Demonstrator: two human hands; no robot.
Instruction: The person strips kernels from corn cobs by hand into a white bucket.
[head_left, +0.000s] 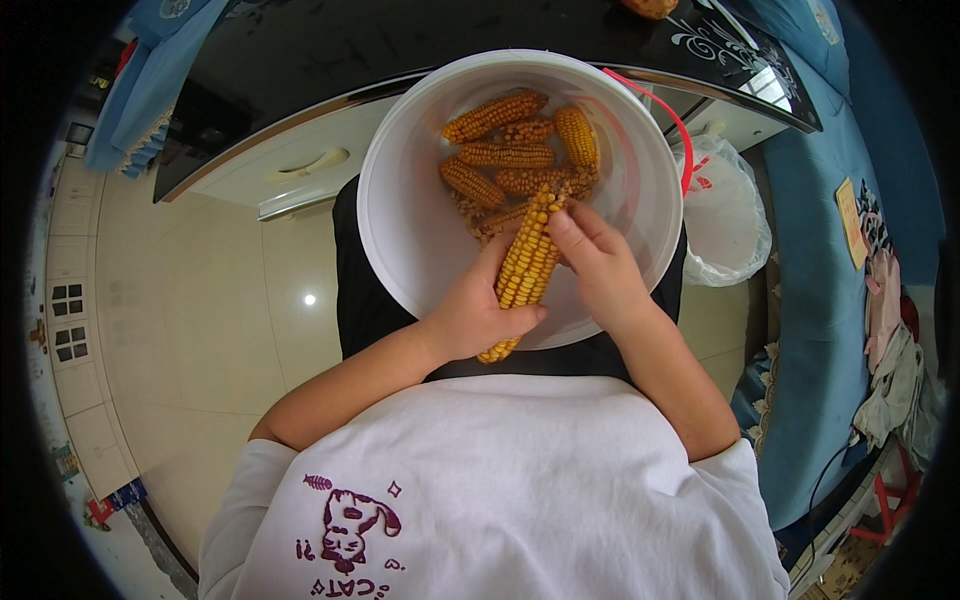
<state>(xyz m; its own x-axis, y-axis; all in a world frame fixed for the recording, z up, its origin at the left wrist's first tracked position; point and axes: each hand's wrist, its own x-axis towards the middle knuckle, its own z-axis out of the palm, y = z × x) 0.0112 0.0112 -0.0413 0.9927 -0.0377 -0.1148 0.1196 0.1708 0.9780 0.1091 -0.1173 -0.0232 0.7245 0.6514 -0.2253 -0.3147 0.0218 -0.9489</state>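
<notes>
My left hand (476, 311) is wrapped around the lower part of a dried yellow corn cob (529, 262), tilted over the near side of a white plastic bucket (409, 247). The thumb and fingers of my right hand (596, 255) press on the kernels near the cob's far end, where some kernels are gone. Below, inside the bucket on my lap, lie several more cobs (506, 155) and some loose kernels (469, 214). The bucket's red handle (675, 124) hangs over its right rim. My right fingertips are partly hidden behind the cob.
A black glossy table (300, 52) with pale drawers stands beyond the bucket; a brown roundish object (651, 6) rests on it. To the bucket's right is a bin lined with a clear plastic bag (724, 217). A blue-covered sofa (817, 337) with clothes (892, 352) runs along the right.
</notes>
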